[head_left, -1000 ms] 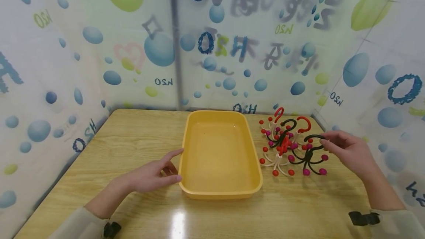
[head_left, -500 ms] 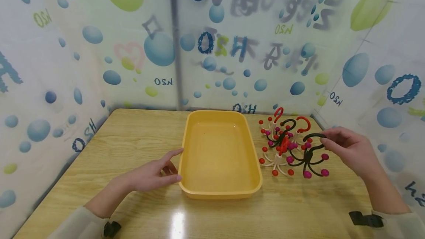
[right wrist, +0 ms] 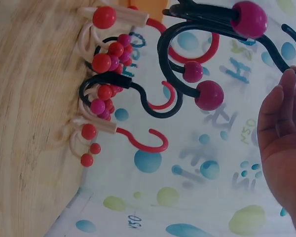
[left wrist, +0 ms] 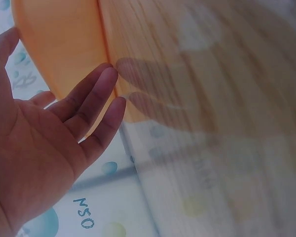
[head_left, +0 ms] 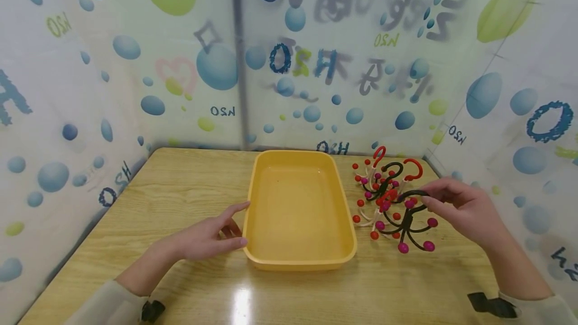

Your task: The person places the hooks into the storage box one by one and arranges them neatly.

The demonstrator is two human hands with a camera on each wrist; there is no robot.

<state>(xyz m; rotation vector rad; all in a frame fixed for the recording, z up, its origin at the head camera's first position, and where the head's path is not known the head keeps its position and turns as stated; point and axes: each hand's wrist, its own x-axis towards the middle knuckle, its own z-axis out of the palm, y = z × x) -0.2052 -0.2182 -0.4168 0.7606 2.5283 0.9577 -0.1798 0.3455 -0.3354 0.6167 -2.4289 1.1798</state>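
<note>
The tray (head_left: pixel 298 214) is yellow, rectangular with rounded corners; it stands flat with its open side up, and nothing lies inside. Fingers of the left hand (head_left: pixel 207 239) touch its left rim. To the right of the tray, the right hand (head_left: pixel 467 209) pinches the black hook (head_left: pixel 407 220) at its curved top. This hook is upright, with thin black arms spread below, ending in pink balls. It partly covers the other hooks (head_left: pixel 384 187), red-topped and black, which stand close together behind.

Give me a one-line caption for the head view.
Right hand holds a black hook with pink balls; left hand touches a yellow tray.
</note>
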